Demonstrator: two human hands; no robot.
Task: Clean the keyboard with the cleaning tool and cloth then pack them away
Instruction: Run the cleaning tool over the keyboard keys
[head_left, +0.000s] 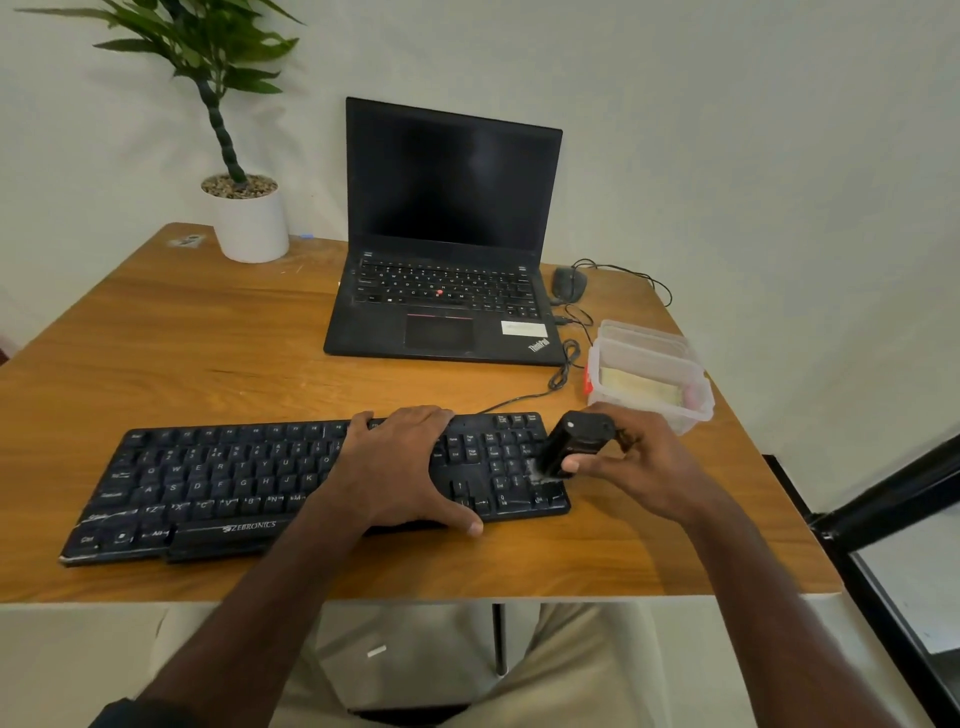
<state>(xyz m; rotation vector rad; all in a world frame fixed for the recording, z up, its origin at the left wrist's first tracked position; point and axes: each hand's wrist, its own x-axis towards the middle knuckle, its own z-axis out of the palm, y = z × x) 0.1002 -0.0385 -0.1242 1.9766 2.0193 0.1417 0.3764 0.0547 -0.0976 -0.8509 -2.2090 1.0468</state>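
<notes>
A black keyboard (208, 483) lies across the near part of the wooden table (208, 338). My left hand (400, 462) lies flat on its right-centre keys, thumb at the front edge. My right hand (634, 462) grips a black cleaning tool (576, 441), whose brush end touches the number pad at the keyboard's right end. A clear plastic container (649, 374) stands just behind my right hand with a pale yellow cloth (639, 387) inside.
An open black laptop (447, 260) stands at the back centre, a wired mouse (569, 283) and loose cable to its right. A potted plant (249, 213) occupies the back left corner. The table's right edge is close to the container.
</notes>
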